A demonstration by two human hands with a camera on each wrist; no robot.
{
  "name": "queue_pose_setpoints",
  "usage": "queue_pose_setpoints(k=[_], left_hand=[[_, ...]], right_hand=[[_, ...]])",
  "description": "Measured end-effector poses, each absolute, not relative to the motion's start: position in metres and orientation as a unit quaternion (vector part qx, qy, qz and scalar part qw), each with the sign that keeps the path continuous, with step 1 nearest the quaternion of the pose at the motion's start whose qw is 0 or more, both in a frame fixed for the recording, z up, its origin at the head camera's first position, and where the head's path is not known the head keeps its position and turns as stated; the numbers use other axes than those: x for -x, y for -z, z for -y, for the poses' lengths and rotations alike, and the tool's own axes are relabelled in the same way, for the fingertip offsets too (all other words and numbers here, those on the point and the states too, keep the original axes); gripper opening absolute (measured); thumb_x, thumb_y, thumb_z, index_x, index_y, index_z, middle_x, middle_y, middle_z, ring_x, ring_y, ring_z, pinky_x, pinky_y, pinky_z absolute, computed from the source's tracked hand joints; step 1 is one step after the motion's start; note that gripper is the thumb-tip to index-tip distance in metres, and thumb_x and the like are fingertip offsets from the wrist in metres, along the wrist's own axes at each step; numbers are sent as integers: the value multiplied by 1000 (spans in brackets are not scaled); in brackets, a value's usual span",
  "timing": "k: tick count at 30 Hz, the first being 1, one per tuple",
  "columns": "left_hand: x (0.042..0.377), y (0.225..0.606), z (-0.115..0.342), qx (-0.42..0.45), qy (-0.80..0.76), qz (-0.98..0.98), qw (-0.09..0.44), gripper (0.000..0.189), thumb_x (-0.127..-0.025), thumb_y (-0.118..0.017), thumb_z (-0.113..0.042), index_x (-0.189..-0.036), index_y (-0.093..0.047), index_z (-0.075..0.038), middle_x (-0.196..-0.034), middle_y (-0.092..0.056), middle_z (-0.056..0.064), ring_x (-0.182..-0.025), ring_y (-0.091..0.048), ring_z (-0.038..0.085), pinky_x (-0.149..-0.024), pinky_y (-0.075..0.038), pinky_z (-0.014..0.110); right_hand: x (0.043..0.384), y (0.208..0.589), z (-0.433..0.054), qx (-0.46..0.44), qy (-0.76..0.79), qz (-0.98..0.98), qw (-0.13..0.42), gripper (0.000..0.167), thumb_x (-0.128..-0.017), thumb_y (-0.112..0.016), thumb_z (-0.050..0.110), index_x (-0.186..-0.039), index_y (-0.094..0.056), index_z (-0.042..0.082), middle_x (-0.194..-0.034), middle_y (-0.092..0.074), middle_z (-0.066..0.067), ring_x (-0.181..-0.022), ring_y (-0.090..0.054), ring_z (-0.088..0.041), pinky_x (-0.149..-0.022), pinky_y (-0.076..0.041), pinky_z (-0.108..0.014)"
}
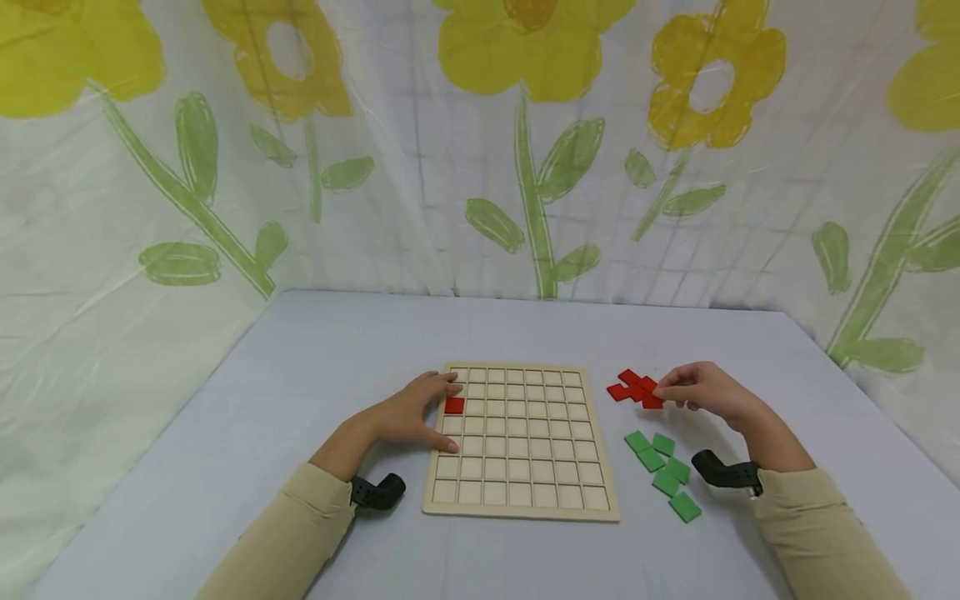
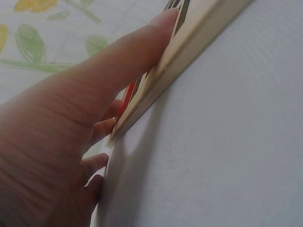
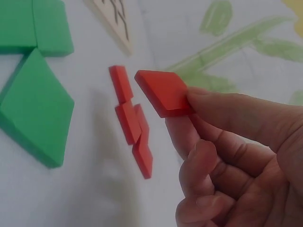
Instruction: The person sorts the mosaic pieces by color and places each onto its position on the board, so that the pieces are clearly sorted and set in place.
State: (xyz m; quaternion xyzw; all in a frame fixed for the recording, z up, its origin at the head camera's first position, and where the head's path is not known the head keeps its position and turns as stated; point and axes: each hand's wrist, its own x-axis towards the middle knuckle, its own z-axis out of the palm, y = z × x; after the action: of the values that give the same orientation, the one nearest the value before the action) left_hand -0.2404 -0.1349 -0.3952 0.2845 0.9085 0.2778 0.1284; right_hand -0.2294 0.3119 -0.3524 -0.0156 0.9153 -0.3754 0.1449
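Note:
A square red tile (image 3: pixel 163 92) is pinched between the thumb and fingers of my right hand (image 1: pixel 708 392), above a small group of loose red tiles (image 1: pixel 627 377). My left hand (image 1: pixel 408 414) lies along the left edge of the wooden grid board (image 1: pixel 525 512). Its thumb (image 2: pixel 137 52) reaches over the rim, and its fingers are spread and loosely bent near the upper left corner. One red tile (image 1: pixel 454 406) sits in a cell of the leftmost column, between that thumb and forefinger.
Several green tiles (image 1: pixel 666 482) lie loose right of the board, nearer than the red ones. A white cloth (image 1: pixel 345 333) covers the table. Behind it hangs a curtain (image 1: pixel 420 208) printed with yellow flowers. Each wrist wears a black strap device (image 1: pixel 378 492).

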Motion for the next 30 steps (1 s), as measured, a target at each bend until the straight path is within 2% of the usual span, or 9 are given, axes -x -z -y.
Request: queue_pose_setpoints(k=[19,26,30], left_hand=[[240,394,136,-293,-284,-905,121,90,-68,-78,-50,-141,-40,-13,-155,-23,4,-144,-9,33,-115,-15,54],[239,393,135,-294,-287,-904,121,88,-68,-79,-47,-140,-40,-12,-155,-23,5,-144,-11,32,-115,-17,53],[240,394,135,-297,-289,-902,120,89,-69,-79,-47,-140,-40,-12,-155,-23,5,-144,-11,32,-114,-17,53]], right_hand=[[234,344,-284,47,402,-905,130,32,-88,-64,27,-101,-62,-2,-82,-66,-1,-79,-55,-19,-67,-44,-29],[236,347,-262,51,436,-890,123,36,-88,-64,25,-108,-61,-4,-90,-69,-5,-79,-60,-17,-69,-49,-29],[239,349,-251,59,442,-886,131,34,-87,-65,25,-107,-63,-2,-86,-68,-1,-76,-60,-17,-66,-49,-29]])
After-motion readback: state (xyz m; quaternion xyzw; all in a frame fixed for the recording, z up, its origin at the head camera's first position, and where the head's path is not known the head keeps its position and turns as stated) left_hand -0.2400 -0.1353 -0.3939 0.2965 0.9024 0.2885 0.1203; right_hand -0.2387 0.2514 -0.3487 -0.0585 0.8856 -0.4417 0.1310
